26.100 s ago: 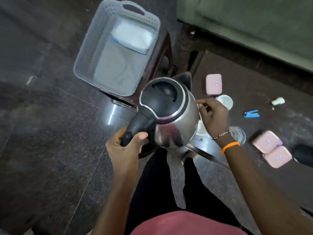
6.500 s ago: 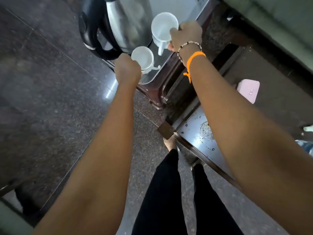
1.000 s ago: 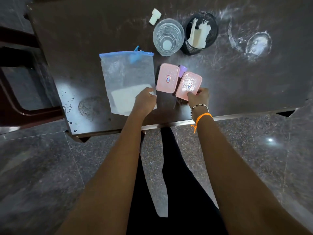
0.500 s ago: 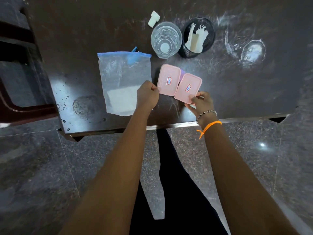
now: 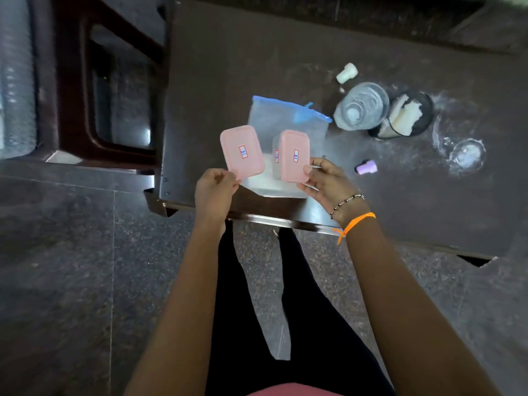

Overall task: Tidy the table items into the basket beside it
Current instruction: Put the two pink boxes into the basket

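Left hand [image 5: 213, 192] pinches near corner of pink box [image 5: 242, 152], lifted above table [image 5: 228, 67] edge. Right hand [image 5: 328, 184] grips second pink box [image 5: 294, 156] by its near end, tilted, clear base showing at side. Both boxes held over zip bag [image 5: 285, 121] lying on table. Glass [image 5: 361, 110], black cup [image 5: 411, 115], white cap [image 5: 346, 72], purple cap [image 5: 366, 167] sit beyond, right. Stool [image 5: 71, 81] at left; basket barely visible at frame's left edge.
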Action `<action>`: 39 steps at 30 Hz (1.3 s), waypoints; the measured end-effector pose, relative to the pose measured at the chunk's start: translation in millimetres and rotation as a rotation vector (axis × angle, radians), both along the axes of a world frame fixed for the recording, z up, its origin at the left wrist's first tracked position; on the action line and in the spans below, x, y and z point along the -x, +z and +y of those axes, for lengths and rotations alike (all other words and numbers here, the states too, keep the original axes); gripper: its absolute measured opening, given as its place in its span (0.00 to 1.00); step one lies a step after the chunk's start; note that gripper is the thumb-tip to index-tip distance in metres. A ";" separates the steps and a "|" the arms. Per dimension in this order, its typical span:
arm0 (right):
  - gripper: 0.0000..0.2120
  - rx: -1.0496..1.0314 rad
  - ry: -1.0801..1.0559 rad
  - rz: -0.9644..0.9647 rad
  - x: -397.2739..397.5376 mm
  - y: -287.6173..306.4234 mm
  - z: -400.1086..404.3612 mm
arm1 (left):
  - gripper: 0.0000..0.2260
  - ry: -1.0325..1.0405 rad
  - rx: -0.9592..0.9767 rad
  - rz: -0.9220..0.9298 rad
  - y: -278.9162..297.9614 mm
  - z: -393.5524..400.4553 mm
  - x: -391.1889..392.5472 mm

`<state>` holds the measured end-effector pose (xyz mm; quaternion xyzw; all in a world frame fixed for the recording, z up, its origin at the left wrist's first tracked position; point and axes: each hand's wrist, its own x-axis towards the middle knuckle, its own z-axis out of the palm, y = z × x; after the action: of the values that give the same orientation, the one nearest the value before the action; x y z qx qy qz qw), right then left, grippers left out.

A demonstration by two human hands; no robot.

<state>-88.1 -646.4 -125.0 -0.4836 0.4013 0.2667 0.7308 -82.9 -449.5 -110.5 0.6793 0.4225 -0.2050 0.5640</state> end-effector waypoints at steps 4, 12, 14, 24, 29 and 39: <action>0.08 -0.051 0.076 -0.026 -33.2 16.6 71.6 | 0.06 0.168 -0.053 -0.089 27.9 72.3 -14.7; 0.08 -0.132 0.107 -0.158 -127.6 71.9 221.5 | 0.07 0.437 -0.093 -0.329 89.7 211.1 -81.4; 0.08 -0.130 0.114 -0.193 -155.3 83.7 257.0 | 0.08 0.469 -0.076 -0.354 99.6 240.4 -104.5; 0.11 0.092 0.167 -0.291 -264.1 91.8 368.2 | 0.07 0.102 -0.463 -0.162 81.4 325.3 -221.2; 0.10 0.176 0.270 -0.318 -288.2 76.6 391.1 | 0.13 -0.101 -0.571 -0.040 60.2 343.1 -244.7; 0.11 0.572 0.393 -0.652 -348.6 70.0 451.1 | 0.19 -0.243 -0.642 -0.091 50.8 344.3 -238.5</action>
<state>260.4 -195.3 -54.9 -0.7906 0.1094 0.1131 0.5918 155.6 -105.2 -59.6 0.8758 0.3559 -0.0967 0.3113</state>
